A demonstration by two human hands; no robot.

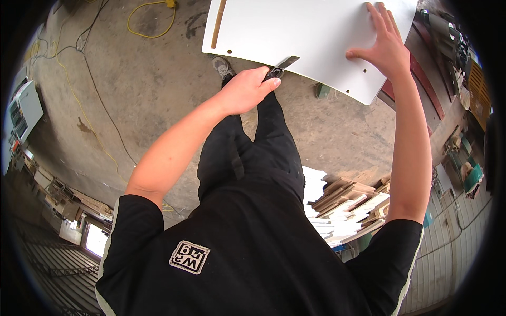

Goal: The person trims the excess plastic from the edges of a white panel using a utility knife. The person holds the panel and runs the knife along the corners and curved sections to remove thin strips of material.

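Observation:
A large white panel (316,39) with small drilled holes lies in front of me at the top of the view. My left hand (246,90) is closed round the dark handle of a utility knife (287,63). Its flat grey blade points right and away, over the panel's near edge; whether it touches the panel I cannot tell. My right hand (387,48) rests on the panel near its right side, palm down and fingers spread, holding nothing. A brown strip or slot (218,23) runs along the panel's left part.
Under the panel's near edge shows a small green object (322,90). Dark red curved beams (428,79) stand to the right. Stacked wood strips (348,197) lie by my right side. A yellow cord (129,21) and dark cables (95,79) cross the concrete floor on the left.

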